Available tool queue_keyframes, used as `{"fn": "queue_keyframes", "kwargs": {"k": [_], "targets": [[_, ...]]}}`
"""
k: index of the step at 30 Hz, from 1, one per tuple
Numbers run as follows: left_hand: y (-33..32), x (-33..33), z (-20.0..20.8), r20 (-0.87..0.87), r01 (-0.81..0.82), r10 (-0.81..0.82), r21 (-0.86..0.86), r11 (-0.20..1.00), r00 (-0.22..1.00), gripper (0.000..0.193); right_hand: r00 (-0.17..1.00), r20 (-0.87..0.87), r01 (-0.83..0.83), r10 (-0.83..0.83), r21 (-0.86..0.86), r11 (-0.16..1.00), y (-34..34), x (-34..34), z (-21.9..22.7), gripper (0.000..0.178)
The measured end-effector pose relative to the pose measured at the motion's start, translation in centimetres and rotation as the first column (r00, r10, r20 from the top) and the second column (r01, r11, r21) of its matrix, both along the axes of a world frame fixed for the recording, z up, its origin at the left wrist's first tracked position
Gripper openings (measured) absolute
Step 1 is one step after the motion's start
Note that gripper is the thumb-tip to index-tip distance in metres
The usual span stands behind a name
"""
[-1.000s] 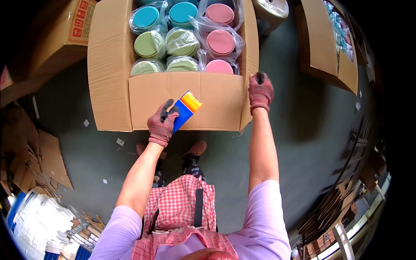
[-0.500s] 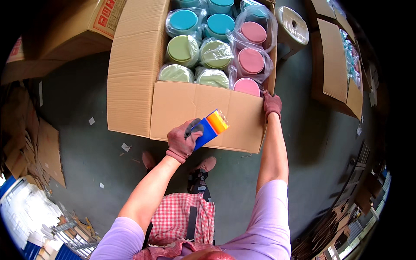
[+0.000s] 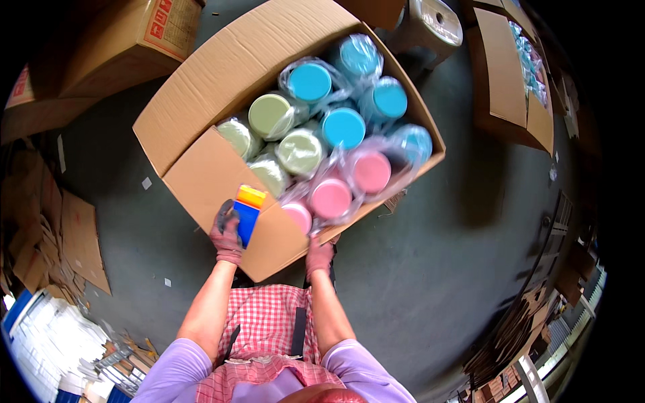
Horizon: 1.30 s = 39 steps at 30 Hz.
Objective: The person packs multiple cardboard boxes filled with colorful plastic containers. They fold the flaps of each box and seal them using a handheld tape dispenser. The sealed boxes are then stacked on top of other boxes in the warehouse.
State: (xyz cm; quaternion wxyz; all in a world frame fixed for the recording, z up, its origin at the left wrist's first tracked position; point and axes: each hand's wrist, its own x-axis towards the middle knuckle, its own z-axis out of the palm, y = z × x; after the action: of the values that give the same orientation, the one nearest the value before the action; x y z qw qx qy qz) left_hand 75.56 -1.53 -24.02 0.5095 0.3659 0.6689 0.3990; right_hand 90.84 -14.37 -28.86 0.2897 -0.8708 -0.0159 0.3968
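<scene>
An open cardboard box stands turned at an angle before me, its flaps folded outward. Inside are several round-lidded containers in clear plastic bags: blue ones, green ones and pink ones. My left hand, gloved, is closed around a blue block-shaped tool with a yellow end, over the near flap. My right hand, gloved too, grips the box's edge at the near side, close to my body. Its fingertips are partly hidden by the box.
A plastic stool stands beyond the box. Another open box with bagged things is at the right, and a large carton is at the far left. Flattened cardboard lies at the left on the dark floor.
The box has swung clockwise, its near right corner coming toward my body. My right hand has moved left and nearer with its edge. My left hand has shifted left with the blue-and-yellow tool.
</scene>
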Motion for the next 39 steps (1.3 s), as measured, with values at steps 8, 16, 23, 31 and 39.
{"fn": "queue_keyframes", "kwargs": {"k": [8,16,23,31,39], "targets": [[-1.6,-10.9,-4.4,-0.289,-0.122,0.147,0.102,0.987,0.946,0.034,0.949,0.079,0.291,-0.306,0.156,0.944,-6.9,10.3,2.4,0.030],[0.4,-14.1,-7.0,-0.310,-0.161,0.185,0.104,0.982,0.933,0.035,0.830,-0.399,0.463,-0.390,0.105,0.880,-2.0,32.1,-7.8,0.073],[0.3,-16.6,-9.0,-0.405,-0.180,0.197,0.081,0.980,0.893,0.029,0.748,-0.500,0.651,-0.436,0.681,0.336,1.4,23.3,-2.5,0.048],[0.2,-18.7,-11.1,-0.350,-0.182,0.216,0.128,0.975,0.912,0.034,0.988,0.117,0.019,-0.097,0.538,0.843,1.2,25.1,-5.3,0.019],[0.7,-18.0,-12.1,-0.316,-0.203,0.228,0.109,0.973,0.921,0.039,0.255,-0.058,-0.952,0.965,-0.190,0.240,-9.2,31.6,-5.3,0.036]]}}
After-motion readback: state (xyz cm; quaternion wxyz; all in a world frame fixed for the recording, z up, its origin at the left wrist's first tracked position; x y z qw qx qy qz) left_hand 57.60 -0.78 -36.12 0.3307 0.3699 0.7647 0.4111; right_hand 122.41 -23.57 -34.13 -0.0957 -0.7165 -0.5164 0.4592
